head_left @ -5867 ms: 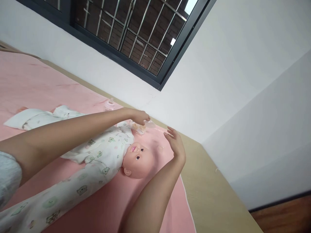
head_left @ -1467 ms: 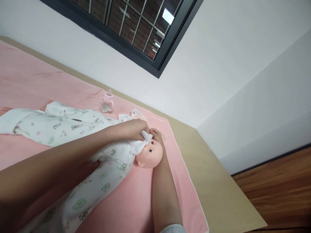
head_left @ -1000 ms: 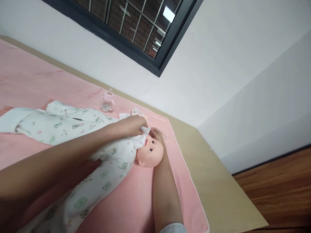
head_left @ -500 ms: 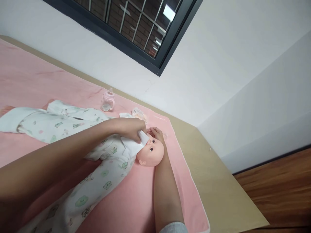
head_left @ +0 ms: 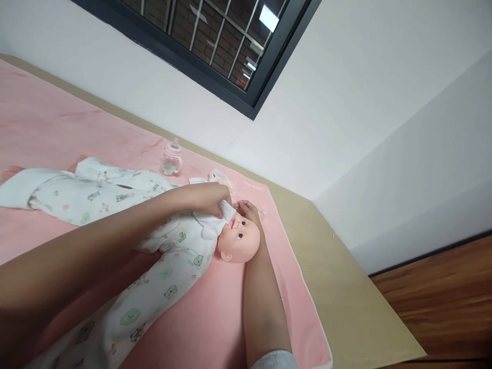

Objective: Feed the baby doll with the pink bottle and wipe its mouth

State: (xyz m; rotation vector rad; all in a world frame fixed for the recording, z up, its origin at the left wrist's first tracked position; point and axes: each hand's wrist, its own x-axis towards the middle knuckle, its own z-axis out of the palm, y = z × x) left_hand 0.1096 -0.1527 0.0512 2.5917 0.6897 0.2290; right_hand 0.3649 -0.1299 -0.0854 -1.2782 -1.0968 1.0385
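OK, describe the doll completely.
The doll lies on its back on the pink mat. Its bald head looks like smooth plastic, with dark eyes and pink lips. Its white clothes carry green prints; bare feet show. The left hand holds white cloth near its mouth; the right hand is beside its head.

The bald doll point(head_left: 244, 246) is lying face up on the pink sheet point(head_left: 200, 318), wearing a white, bear-print outfit point(head_left: 186, 261); a white cloth point(head_left: 227, 209) is covering its neck, one edge rising.

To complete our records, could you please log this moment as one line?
left hand: holding white cloth near mouth of doll | right hand: beside its head | bottle: upright on pink mat
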